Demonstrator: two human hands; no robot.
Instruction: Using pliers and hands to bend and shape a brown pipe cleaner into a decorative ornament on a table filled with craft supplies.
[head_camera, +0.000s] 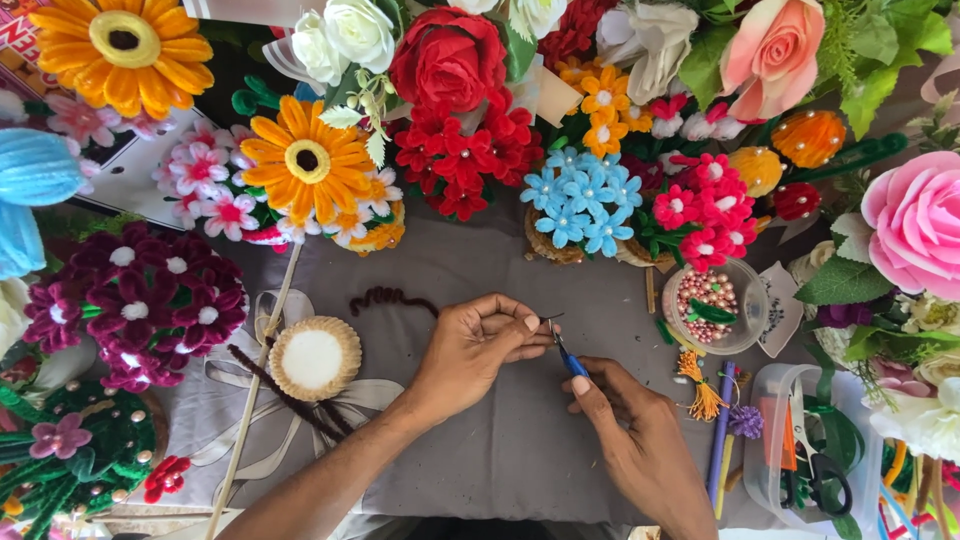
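Observation:
My left hand (478, 344) pinches a short dark brown pipe-cleaner piece at its fingertips over the grey cloth (500, 450). My right hand (632, 430) grips small blue-handled pliers (566, 354), whose tips meet that piece at my left fingertips. A curly dark brown pipe cleaner (392, 297) lies on the cloth just above my left hand. Left of my left wrist sits a small woven basket with a white foam top (314, 357), with dark brown stems (285, 395) lying under it.
Handmade flowers ring the cloth: orange daisies (305, 160), red blooms (455, 150), blue flowers (583, 205), maroon cluster (140, 305), pink rose (915, 225). A clear cup of beads (715, 305) and a clear box with scissors (810, 460) stand at the right.

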